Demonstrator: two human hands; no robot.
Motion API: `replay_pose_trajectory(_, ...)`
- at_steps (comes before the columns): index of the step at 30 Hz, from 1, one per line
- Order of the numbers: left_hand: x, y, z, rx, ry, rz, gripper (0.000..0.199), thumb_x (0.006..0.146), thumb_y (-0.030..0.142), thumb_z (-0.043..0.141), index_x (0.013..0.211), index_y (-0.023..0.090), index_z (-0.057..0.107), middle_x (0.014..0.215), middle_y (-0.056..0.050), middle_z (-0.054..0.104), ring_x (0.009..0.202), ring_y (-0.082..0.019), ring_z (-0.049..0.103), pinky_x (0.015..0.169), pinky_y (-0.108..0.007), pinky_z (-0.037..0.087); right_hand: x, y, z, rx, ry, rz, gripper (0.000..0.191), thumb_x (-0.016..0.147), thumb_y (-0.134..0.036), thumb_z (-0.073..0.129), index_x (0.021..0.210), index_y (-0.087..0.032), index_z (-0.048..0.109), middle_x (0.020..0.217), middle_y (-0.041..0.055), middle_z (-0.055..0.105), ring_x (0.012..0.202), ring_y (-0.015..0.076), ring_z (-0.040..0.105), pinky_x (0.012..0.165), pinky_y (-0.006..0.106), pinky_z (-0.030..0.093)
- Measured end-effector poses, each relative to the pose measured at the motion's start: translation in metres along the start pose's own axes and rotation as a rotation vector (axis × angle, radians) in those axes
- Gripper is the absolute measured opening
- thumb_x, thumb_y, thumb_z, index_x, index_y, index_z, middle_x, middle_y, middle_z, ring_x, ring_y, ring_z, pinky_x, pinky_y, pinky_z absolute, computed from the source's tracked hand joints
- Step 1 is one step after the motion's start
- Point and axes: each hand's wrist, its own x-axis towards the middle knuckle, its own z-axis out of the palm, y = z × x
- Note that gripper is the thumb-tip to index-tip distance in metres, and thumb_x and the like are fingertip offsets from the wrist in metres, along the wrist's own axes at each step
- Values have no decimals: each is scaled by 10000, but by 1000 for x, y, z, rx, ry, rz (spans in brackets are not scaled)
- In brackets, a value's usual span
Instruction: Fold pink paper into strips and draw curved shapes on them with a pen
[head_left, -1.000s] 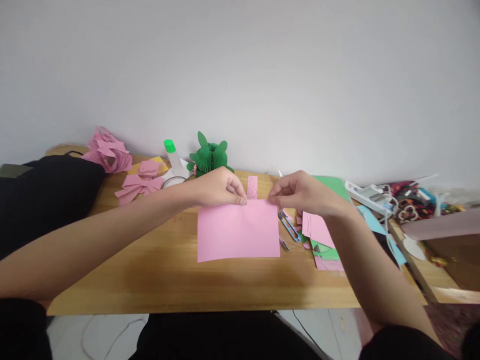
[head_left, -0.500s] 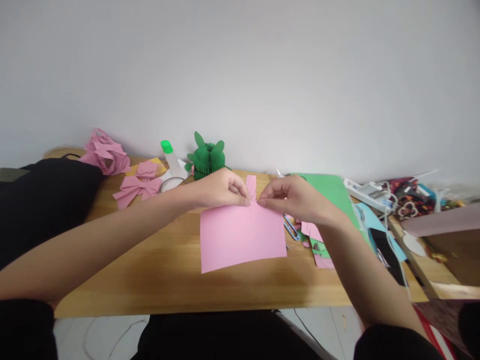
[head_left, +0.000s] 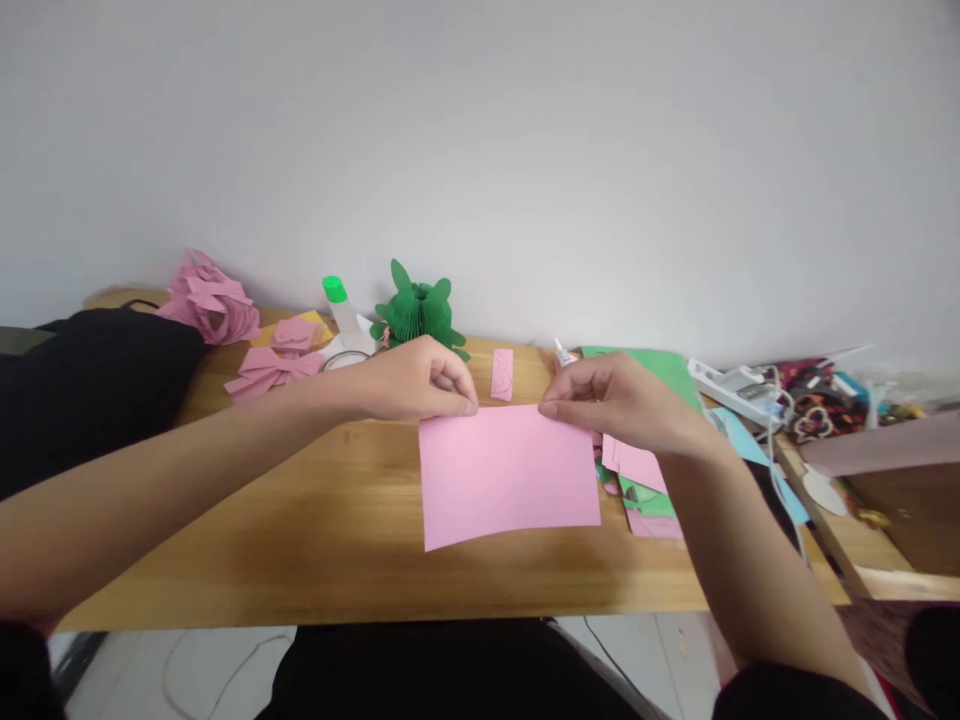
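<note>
Behind the wooden table [head_left: 330, 560] rises a pale wall [head_left: 480, 150]; over the table, left hand [head_left: 427, 380] and right hand [head_left: 607, 395] each pinch, fingers closed to thumb, the far edge of a pink sheet [head_left: 510, 475]. It looks light, bendy and easily creased, best held gently near its corners. Beyond lies a small pink strip [head_left: 502, 375].

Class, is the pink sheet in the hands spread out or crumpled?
Spread: the pink sheet shows a broad, smooth face, left hand and right hand pinching its upper edge.
</note>
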Motion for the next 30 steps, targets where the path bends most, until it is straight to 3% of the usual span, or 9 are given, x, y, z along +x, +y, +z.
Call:
replay_pose_trajectory(7, -11, -17, -13, 20, -5, 19, 112, 711, 305, 662, 708, 212, 726, 647, 40, 695, 598, -104, 616, 579, -206, 445, -2, 9, -6, 33, 14, 78, 203, 682, -373, 770, 664, -183, 704, 590, -11, 626, 503, 86, 501, 444, 233, 362)
replay_pose_trajectory(15, 10, 6, 9, -32, -10, 102, 171, 703, 319, 653, 710, 168, 731, 731, -32, 745, 685, -158, 674, 570, -229, 455, 4, -8, 6, 109, -18, 17, 147, 712, -300, 751, 629, -192, 694, 546, -29, 622, 467, 71, 504, 424, 221, 380)
replay_pose_trajectory(21, -4, -7, -6, -26, 40, 93, 118, 709, 289, 668, 682, 205, 746, 647, 12, 719, 582, -115, 634, 505, -189, 426, -7, 8, -9, 86, 60, 41, 186, 695, -345, 783, 645, -180, 712, 581, 7, 664, 490, 88, 544, 424, 220, 379)
replay_pose_trajectory(30, -19, -22, -19, -187, -37, 116, 62, 715, 239, 720, 687, 234, 776, 662, -1, 747, 634, -148, 707, 607, -209, 565, -11, 17, -9, 141, 16, 61, 191, 675, -362, 813, 640, -191, 734, 592, 12, 679, 515, 93, 560, 462, 224, 424)
